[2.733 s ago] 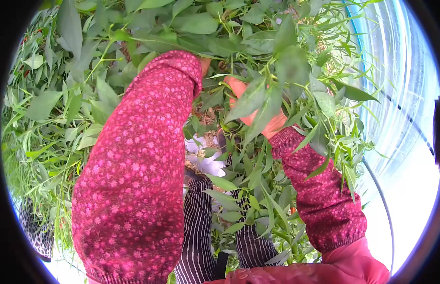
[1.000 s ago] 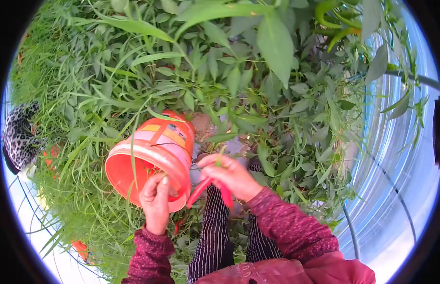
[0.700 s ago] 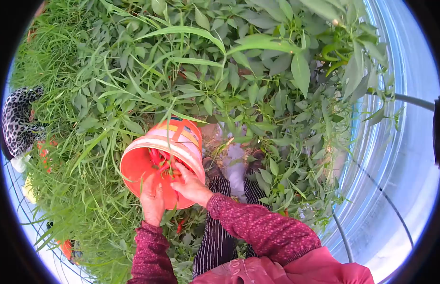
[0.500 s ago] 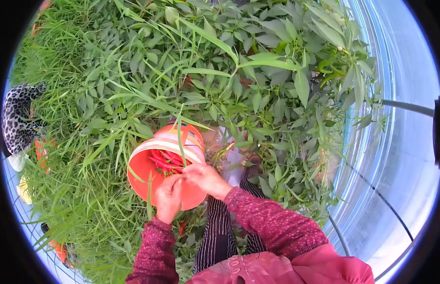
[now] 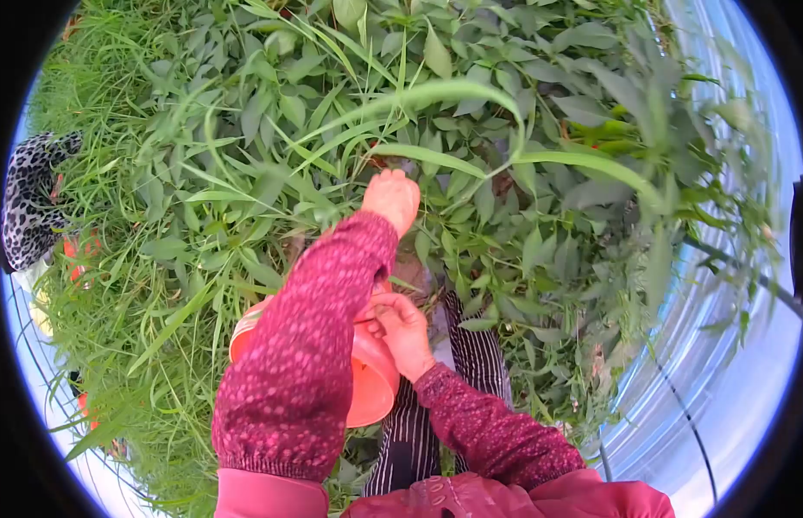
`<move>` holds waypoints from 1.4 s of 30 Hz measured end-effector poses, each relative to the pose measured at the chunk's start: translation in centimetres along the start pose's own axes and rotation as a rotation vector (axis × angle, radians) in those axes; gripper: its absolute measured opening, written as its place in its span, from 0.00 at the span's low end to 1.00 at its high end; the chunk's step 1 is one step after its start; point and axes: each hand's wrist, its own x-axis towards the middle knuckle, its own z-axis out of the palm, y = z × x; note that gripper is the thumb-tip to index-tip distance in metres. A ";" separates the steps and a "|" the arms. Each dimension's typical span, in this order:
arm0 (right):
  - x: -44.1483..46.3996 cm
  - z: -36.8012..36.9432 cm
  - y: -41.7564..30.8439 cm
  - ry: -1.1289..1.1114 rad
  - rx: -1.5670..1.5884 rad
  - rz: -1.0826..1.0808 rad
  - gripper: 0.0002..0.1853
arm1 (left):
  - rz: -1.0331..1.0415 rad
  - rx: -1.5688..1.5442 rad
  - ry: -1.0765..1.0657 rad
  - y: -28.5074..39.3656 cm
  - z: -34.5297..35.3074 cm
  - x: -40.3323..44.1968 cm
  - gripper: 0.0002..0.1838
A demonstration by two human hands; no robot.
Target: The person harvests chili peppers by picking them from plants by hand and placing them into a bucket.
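My left hand (image 5: 393, 200) is stretched forward into the leaves, seen from the back with its fingers curled. A bit of red, which looks like a chili pepper (image 5: 378, 161), shows just beyond its fingertips; what the fingers grip is hidden. Below it, my right hand (image 5: 403, 332) is closed in a pinch over the side of an orange bucket (image 5: 373, 388). A thin dark piece shows at its fingertips, too small to name. My left sleeve covers much of the bucket and hides its contents.
Dense pepper plants (image 5: 505, 224) fill the front and right, with tall grass (image 5: 116, 302) on the left. Long grass blades (image 5: 436, 155) arch over my left hand. Clear plastic sheeting (image 5: 721, 397) lines the right side. A leopard-print cloth (image 5: 37, 198) is at the far left.
My left hand has left the bucket and reached forward into the plants. My right hand has shifted slightly right beside the bucket. The red peppers inside are now covered by my sleeve.
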 end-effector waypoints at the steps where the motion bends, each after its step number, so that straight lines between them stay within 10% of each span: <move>1: 1.0 -0.1 0.9 -0.033 -0.012 -0.027 0.06 | 0.033 0.211 -0.083 -0.7 1.4 2.4 0.13; 15: 4.8 0.4 -0.7 -0.056 0.020 0.151 0.07 | -0.313 0.405 -0.254 -24.8 10.7 -4.8 0.06; 19: 5.3 1.8 -1.2 -0.167 -0.057 0.124 0.07 | -0.276 0.470 -0.217 -20.2 5.3 -4.7 0.07; 21: 5.4 2.8 -1.5 -0.234 -0.076 0.104 0.07 | -0.222 0.072 0.142 -20.9 7.9 -3.0 0.08; 22: 5.3 3.0 -1.7 -0.233 -0.095 0.154 0.07 | -0.525 -0.694 0.081 -16.2 0.8 -2.5 0.08; 26: 5.1 3.6 -2.0 -0.293 -0.115 0.255 0.08 | -0.395 -1.009 0.093 -15.6 8.6 3.0 0.30; 27: 5.3 3.8 -1.7 -0.295 -0.120 0.253 0.08 | -0.126 -0.656 0.385 -18.7 16.9 6.2 0.16; 29: 5.6 4.0 -1.3 -0.317 -0.118 0.179 0.07 | -0.120 0.280 0.003 -15.9 11.6 7.1 0.13; 32: 6.1 4.1 -0.6 -0.341 -0.106 0.127 0.07 | -0.573 0.117 0.313 -18.2 21.2 11.4 0.11; 38: 7.1 3.9 0.3 -0.410 -0.181 0.229 0.09 | -0.049 -0.443 0.274 -18.1 14.5 5.0 0.06; 39: 7.2 4.0 0.4 -0.402 -0.172 0.226 0.09 | -0.302 -0.470 0.118 -18.4 14.7 4.3 0.08; 42: 7.6 4.0 0.1 -0.441 -0.157 0.280 0.11 | -0.079 -0.272 0.134 -17.2 8.6 2.7 0.11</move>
